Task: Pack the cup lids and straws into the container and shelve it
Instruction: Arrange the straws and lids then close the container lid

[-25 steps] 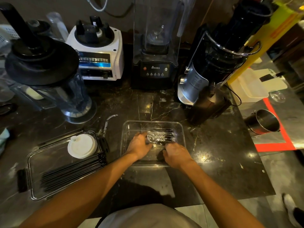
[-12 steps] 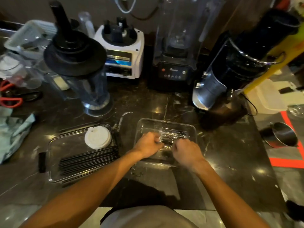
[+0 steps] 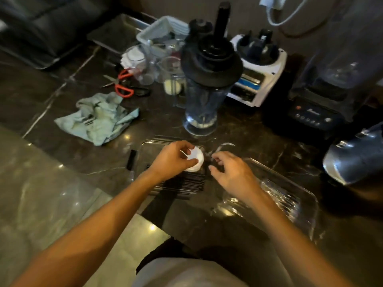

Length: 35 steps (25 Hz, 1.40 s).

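A stack of white cup lids (image 3: 196,160) sits in a shallow clear tray (image 3: 149,149) on the dark counter, beside a row of black straws (image 3: 184,184). My left hand (image 3: 174,160) is closed around the lids from the left. My right hand (image 3: 232,172) hovers just right of the lids with fingers spread and nothing in it. A clear plastic container (image 3: 306,204) lies to the right, with wrapped straws (image 3: 284,197) inside, partly hidden by my right forearm.
A blender jug with a black lid (image 3: 207,83) stands right behind the tray. Blender bases (image 3: 259,73) and a juicer (image 3: 356,156) line the back and right. A crumpled cloth (image 3: 97,117), red scissors (image 3: 122,83) and clear cups (image 3: 149,65) lie to the left.
Both hands have left the clear container and moved left to the tray. My left hand has taken hold of the lids. The camera has swung left.
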### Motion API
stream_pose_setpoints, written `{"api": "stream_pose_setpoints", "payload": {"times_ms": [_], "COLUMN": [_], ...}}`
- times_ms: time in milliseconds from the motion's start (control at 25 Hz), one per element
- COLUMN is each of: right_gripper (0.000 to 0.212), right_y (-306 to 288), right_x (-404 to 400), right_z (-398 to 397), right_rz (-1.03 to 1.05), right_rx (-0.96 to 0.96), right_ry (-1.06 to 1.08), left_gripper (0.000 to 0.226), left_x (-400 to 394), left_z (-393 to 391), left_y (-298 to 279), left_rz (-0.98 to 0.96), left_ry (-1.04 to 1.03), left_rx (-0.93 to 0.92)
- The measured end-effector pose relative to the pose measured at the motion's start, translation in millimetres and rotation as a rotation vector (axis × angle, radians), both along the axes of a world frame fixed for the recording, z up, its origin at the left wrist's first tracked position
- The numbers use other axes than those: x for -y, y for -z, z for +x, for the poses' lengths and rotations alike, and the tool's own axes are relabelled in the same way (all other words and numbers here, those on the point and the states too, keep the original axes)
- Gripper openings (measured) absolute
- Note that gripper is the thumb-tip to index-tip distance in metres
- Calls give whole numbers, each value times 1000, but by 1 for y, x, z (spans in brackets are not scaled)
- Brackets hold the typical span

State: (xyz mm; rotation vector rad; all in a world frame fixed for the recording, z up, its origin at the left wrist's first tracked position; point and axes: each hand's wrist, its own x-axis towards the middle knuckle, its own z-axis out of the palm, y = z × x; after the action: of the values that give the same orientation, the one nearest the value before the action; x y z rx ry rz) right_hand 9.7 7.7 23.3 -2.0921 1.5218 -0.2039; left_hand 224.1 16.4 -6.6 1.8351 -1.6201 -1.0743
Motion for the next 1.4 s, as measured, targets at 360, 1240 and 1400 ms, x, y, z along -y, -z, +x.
{"api": "stream_pose_setpoints", "payload": {"times_ms": [360,1240,1400], "right_gripper": [73,41,42], "right_y": [55,80,80], "right_x": [-26,-25,-24], "right_z": [93,125,123], "right_rz": [6,123,167], "right_rx": [-251,-373,-350], "right_ry": [-577,-527,-489], "left_gripper": [91,49,35], "left_x": [-55,-46,-49], "left_z": [79,92,91], "left_y": [45,67,69], "left_rz": [105,121,146], "left_ry": [234,541,512], "left_rx": [589,511,429]}}
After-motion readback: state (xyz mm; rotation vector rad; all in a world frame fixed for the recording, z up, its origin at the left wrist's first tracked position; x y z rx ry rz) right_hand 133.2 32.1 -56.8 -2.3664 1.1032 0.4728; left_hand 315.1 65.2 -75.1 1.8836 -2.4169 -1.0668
